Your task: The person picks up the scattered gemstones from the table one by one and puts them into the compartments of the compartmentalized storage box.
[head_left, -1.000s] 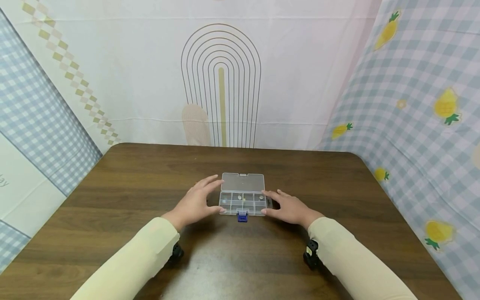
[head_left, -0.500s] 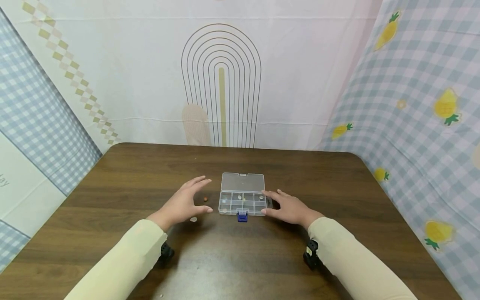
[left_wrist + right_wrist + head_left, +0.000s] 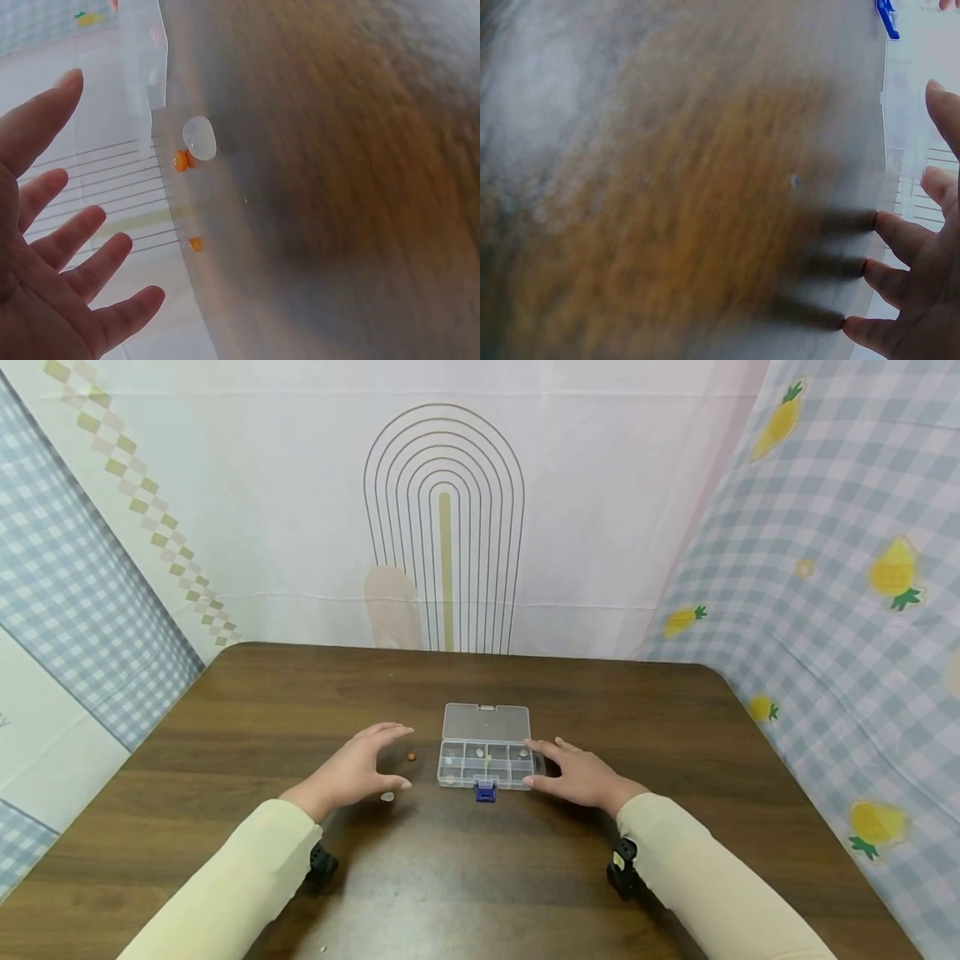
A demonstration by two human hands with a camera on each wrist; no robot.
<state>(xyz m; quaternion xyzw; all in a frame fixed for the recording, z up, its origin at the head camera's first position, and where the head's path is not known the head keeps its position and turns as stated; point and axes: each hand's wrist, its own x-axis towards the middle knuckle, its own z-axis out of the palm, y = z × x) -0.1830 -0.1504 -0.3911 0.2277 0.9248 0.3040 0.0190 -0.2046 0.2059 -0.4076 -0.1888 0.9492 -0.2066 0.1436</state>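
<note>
A clear plastic compartment box (image 3: 462, 786) stands mid-table, its lid (image 3: 486, 722) folded back and its blue latch (image 3: 485, 792) facing me. Small pieces lie in some compartments. My right hand (image 3: 577, 775) is at the box's right end, thumb and forefinger spread along that side; other fingertips rest on the table. Left of the box my left hand (image 3: 348, 772) hovers with thumb and fingers spread, holding nothing. Near it lie a whitish translucent stone (image 3: 199, 138) and an orange bead (image 3: 181, 160). A second orange piece (image 3: 196, 244) shows only in the left wrist view.
The brown wooden table (image 3: 480, 877) runs back to a white cloth backdrop (image 3: 600, 510). Checked cloth (image 3: 825, 610) hangs along the right side. A tiny pale speck (image 3: 323, 949) lies near the front edge.
My left hand has drawn away leftward from the box's left side, bringing the orange bead and the whitish stone into sight. The right hand and the box have stayed put.
</note>
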